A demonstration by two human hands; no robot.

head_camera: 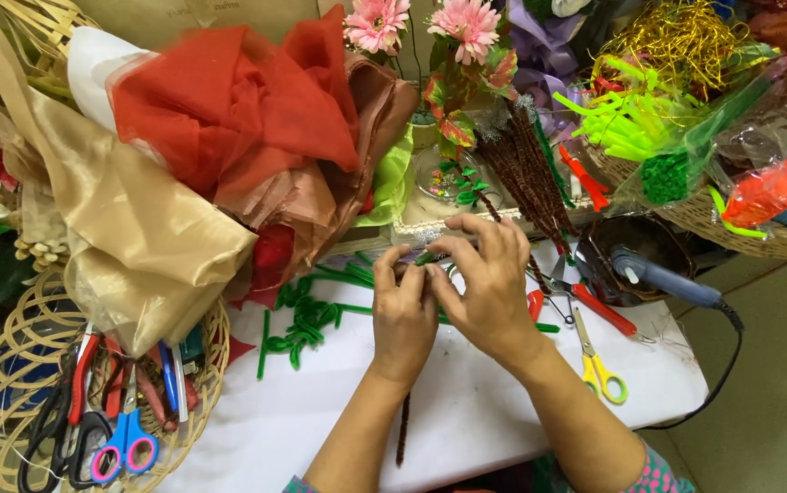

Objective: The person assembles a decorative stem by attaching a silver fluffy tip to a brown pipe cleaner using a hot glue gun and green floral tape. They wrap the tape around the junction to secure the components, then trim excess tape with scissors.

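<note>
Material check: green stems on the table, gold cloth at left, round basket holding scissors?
Green stems: probably chenille pipe cleaner, fuzzy matte pile, bent and holding shape. Gold cloth: looks like satin or organza, glossy sheen with crisp folds. Round basket: seemingly woven rattan or cane, pale open loops, dull finish.

Layout of the desk [466,411]. Both hands meet at centre, the left hand [404,315] beside the right hand [489,283], with a pipe-cleaner piece [428,258] between their fingertips. Loose pipe cleaners [307,319] lie left of the hands. Scissors [599,365] and a glue gun [663,278] lie to the right. A wicker basket [10,365] of scissors sits at far left. Fabric [229,119] and artificial flowers [425,23] stand behind.
</note>
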